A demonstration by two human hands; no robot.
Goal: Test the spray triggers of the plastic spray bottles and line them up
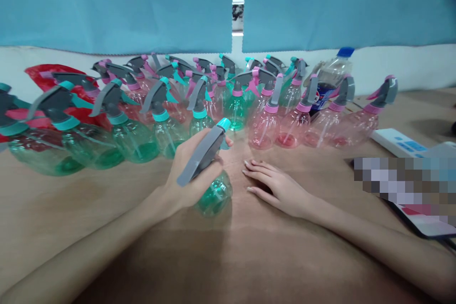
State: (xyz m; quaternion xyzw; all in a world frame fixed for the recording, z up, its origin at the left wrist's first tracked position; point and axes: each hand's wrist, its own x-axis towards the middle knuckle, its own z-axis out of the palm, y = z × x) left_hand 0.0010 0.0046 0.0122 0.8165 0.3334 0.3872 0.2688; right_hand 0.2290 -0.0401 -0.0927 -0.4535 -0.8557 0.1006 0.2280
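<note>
My left hand (pixel 194 166) is wrapped round the neck of a green spray bottle (pixel 214 194) with a grey trigger head and a teal nozzle. Its clear body hangs below my fingers, slightly tilted; whether it touches the table I cannot tell. My right hand (pixel 272 183) lies on the wooden table (pixel 263 251), fingers stretched out towards the bottle, holding nothing. Just beyond my left hand stands a row of green spray bottles (pixel 137 140) with teal collars. Past my right hand is a row of pink spray bottles (pixel 263 128) with pink collars.
More spray bottles (pixel 237 109) in both colours crowd the back. A red plastic bag (pixel 59 73) lies behind the left row. A large soda bottle (pixel 329 76) with a blue cap stands at back right. A white device (pixel 399 141) and a blurred-out flat item (pixel 427 223) lie at right.
</note>
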